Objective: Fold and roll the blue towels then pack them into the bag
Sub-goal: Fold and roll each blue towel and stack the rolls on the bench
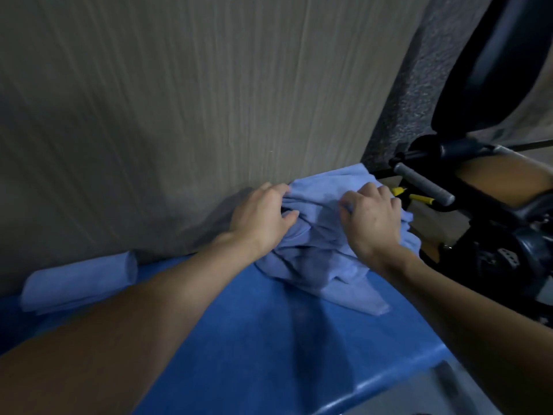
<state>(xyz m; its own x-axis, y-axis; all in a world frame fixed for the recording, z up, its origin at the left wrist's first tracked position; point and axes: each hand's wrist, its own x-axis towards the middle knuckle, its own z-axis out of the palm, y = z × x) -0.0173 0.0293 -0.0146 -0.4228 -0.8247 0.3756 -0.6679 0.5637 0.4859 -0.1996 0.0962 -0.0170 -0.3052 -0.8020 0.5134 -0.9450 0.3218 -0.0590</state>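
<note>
Left fingers (276, 190) gripping crumpled towel (317, 265) | right fingers (366, 190) gripping it too | rolled towel (77, 283) on blue table (254, 339)

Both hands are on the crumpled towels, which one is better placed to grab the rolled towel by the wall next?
Left, probably. The left hand grips the crumpled towels on the side nearer the rolled towel; the right hand would have to cross over.
</note>
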